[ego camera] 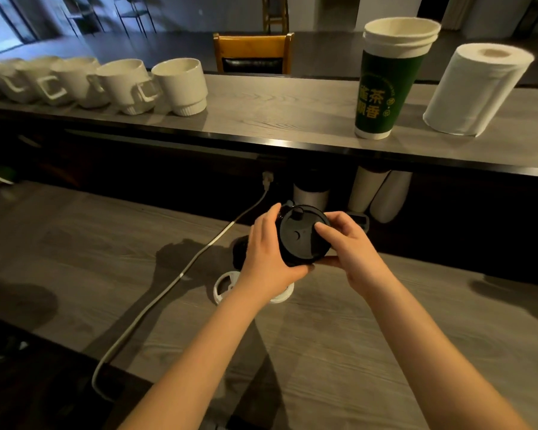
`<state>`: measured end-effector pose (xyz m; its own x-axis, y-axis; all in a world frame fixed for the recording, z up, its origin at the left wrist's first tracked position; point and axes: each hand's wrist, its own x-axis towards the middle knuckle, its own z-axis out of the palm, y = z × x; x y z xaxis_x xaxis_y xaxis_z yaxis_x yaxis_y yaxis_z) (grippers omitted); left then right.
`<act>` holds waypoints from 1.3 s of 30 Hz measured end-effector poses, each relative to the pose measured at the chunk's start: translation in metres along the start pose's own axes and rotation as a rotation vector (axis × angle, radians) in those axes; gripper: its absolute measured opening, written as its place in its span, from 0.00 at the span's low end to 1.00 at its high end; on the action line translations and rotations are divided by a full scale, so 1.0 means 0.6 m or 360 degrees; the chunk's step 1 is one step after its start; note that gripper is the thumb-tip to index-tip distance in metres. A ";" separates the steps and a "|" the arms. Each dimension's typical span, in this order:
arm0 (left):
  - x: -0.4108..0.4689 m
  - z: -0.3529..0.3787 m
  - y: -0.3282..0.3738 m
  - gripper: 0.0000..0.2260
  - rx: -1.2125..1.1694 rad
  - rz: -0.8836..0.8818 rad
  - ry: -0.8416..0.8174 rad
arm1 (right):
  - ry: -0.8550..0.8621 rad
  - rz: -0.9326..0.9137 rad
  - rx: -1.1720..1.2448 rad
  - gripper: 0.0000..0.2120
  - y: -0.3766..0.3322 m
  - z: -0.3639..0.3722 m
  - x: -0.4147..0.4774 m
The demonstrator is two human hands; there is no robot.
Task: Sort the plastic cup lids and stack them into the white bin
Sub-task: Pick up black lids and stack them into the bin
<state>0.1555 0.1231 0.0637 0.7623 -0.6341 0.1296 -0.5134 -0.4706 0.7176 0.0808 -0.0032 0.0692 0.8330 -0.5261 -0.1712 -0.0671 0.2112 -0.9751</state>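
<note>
A stack of black plastic cup lids (298, 235) is held above the lower wooden counter, top face toward me. My left hand (269, 259) grips the stack from the left and below. My right hand (348, 243) holds its right edge, thumb pressed on the top lid. More black lids (239, 251) lie on the counter behind my left hand. A white lid (225, 285) lies flat on the counter under my left wrist, partly hidden. No white bin is in view.
A white cable (168, 290) runs across the lower counter (339, 336) to a socket. The raised shelf (261, 119) carries several white mugs (180, 85), a green paper cup stack (385, 88) and a paper towel roll (475, 88). White cup sleeves (379, 193) hang under it.
</note>
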 end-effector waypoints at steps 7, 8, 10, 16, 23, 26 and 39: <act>-0.018 0.012 -0.013 0.36 -0.1056 -0.0428 -0.0122 | 0.0031 0.0085 0.0090 0.12 0.018 -0.024 -0.014; -0.016 0.017 -0.021 0.32 -0.1127 -0.0514 -0.0094 | 0.0038 0.0093 0.0064 0.14 0.022 -0.025 -0.013; -0.016 0.026 -0.037 0.28 -0.1082 -0.0598 -0.0080 | 0.0010 0.0136 -0.0037 0.15 0.033 -0.024 -0.011; -0.007 0.051 -0.082 0.23 -0.1054 -0.0694 -0.0184 | 0.0113 0.0399 0.0011 0.13 0.066 -0.041 0.000; 0.093 0.060 -0.237 0.29 0.0113 -0.1142 -0.0005 | 0.0523 0.0476 0.0100 0.16 0.084 -0.054 0.033; 0.115 0.069 -0.258 0.36 0.0348 -0.1163 -0.0215 | 0.0544 0.0507 0.0126 0.16 0.090 -0.057 0.037; 0.104 0.095 -0.242 0.38 0.0178 -0.1225 -0.0317 | 0.0571 0.0570 0.0206 0.13 0.111 -0.044 0.032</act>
<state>0.2554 0.1168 -0.0715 0.8393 -0.1991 -0.5058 0.0834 -0.8723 0.4817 0.0778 -0.0210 -0.0027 0.5282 -0.6467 -0.5502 -0.2257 0.5178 -0.8252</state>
